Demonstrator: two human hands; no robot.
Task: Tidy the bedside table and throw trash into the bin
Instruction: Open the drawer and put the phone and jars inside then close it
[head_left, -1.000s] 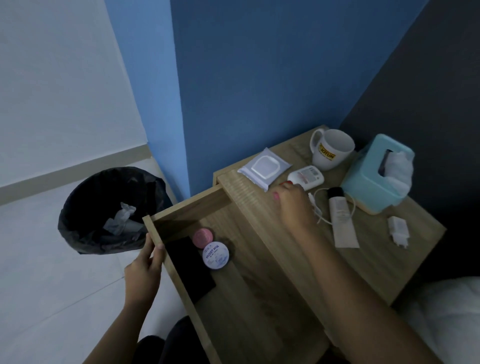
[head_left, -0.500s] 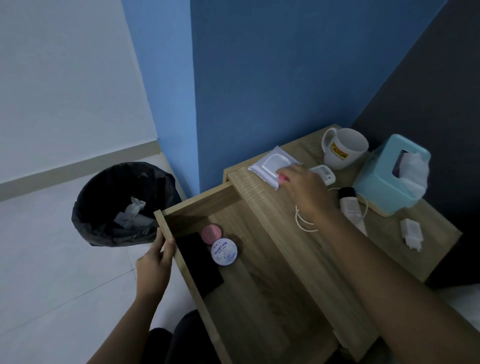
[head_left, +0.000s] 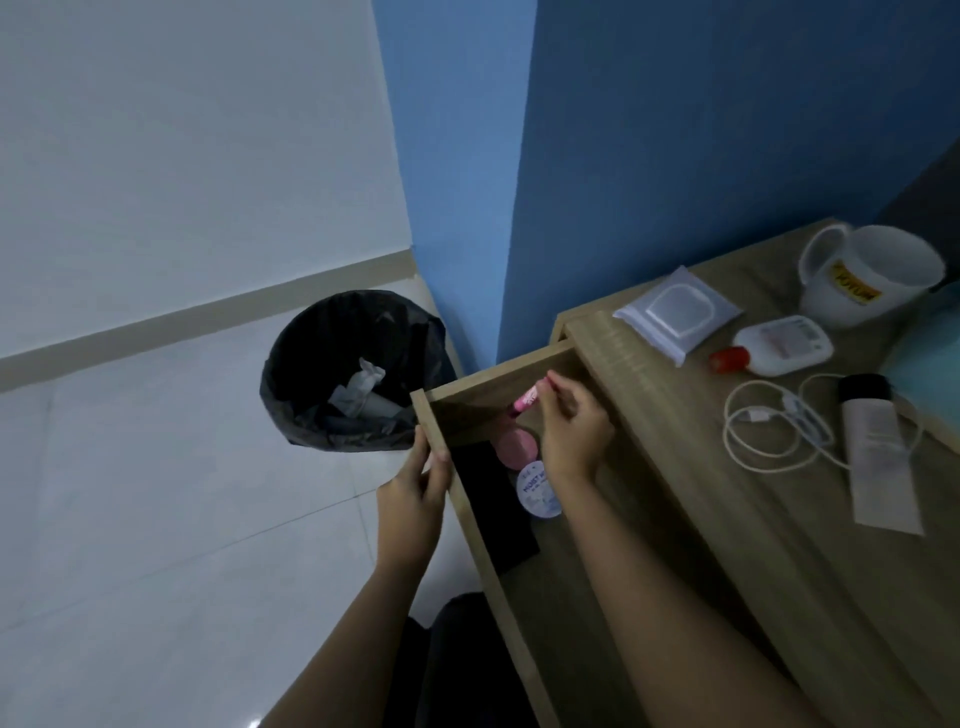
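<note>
At centre frame, your right hand pinches a small pink tube over the open drawer, above a pink tin and a white tin beside a flat black item. Your left hand grips the drawer's front edge. Left of the drawer, the black-lined bin holds crumpled trash. Right side: bedside table with wipes pack, mug, white cable.

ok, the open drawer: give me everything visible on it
The drawer is light wood-grain board, pulled well out from under the bedside tabletop. The left hand grips its front-left corner edge. Inside lie a flat black item, a pink round lid and a white round tin. The right hand reaches in holding a small pink stick. The rest of its floor is bare.
</note>
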